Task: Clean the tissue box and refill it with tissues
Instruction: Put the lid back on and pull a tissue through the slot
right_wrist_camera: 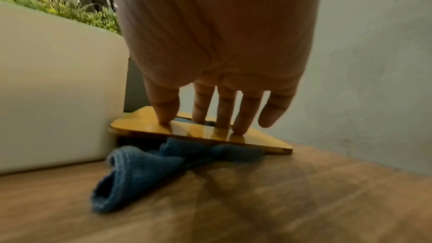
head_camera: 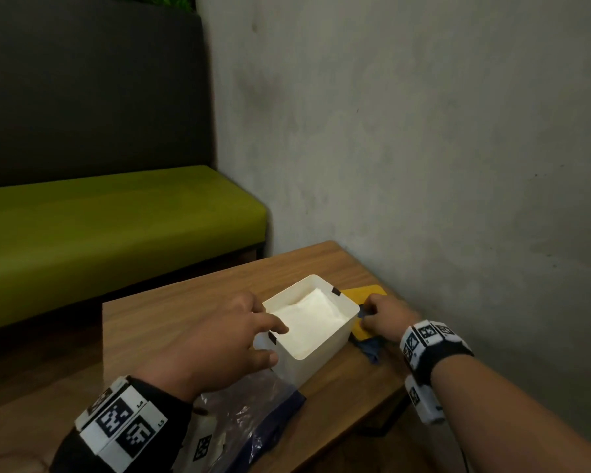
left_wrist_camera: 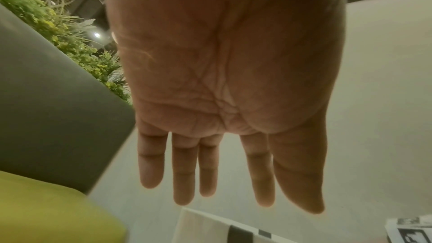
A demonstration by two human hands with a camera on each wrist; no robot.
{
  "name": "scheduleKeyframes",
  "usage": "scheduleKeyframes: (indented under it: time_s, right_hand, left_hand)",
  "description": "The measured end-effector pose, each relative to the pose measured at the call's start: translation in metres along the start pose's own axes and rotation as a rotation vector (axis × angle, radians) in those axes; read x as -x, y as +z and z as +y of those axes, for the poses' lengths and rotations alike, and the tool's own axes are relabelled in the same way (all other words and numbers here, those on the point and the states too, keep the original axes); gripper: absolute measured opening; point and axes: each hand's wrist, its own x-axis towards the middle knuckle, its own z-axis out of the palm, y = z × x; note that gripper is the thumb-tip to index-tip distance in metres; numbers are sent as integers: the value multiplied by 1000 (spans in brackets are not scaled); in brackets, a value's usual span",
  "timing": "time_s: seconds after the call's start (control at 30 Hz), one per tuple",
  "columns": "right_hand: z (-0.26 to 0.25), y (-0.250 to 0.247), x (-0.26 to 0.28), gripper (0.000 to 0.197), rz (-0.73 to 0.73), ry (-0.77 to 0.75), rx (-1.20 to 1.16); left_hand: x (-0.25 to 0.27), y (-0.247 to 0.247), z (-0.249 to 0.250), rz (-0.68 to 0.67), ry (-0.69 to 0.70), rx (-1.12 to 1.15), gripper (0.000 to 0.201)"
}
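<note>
The white tissue box (head_camera: 316, 361) stands open-topped on the wooden table (head_camera: 171, 322), with a stack of white tissues (head_camera: 307, 314) inside. My left hand (head_camera: 270, 341) hovers at the box's near-left corner, index finger over the rim and thumb by the side wall. In the left wrist view its fingers (left_wrist_camera: 184, 182) are straight above the box rim (left_wrist_camera: 210, 226). My right hand (head_camera: 369, 314) rests its fingertips (right_wrist_camera: 238, 128) on the yellow wooden lid (right_wrist_camera: 149, 126), which lies tilted on a blue cloth (right_wrist_camera: 145, 165) right of the box (right_wrist_camera: 58, 90).
A crumpled clear plastic wrapper (head_camera: 249, 414) lies on the table in front of the box. A grey wall (head_camera: 423, 165) runs close along the table's right side. A green bench (head_camera: 99, 227) with a dark backrest stands beyond the table's far-left edge.
</note>
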Motion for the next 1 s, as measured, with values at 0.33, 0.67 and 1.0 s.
scheduleKeyframes:
  time_s: [0.33, 0.67, 1.0]
  right_hand:
    - [14, -3, -2, 68, -34, -148, 71]
    - [-11, -50, 31, 57, 339, -323, -387]
    - [-96, -13, 69, 65, -12, -664, 178]
  left_hand:
    - [-9, 15, 0, -66, -17, -55, 52]
    - [-14, 9, -13, -52, -102, -58, 47]
    - [-14, 0, -13, 170, -221, -15, 89]
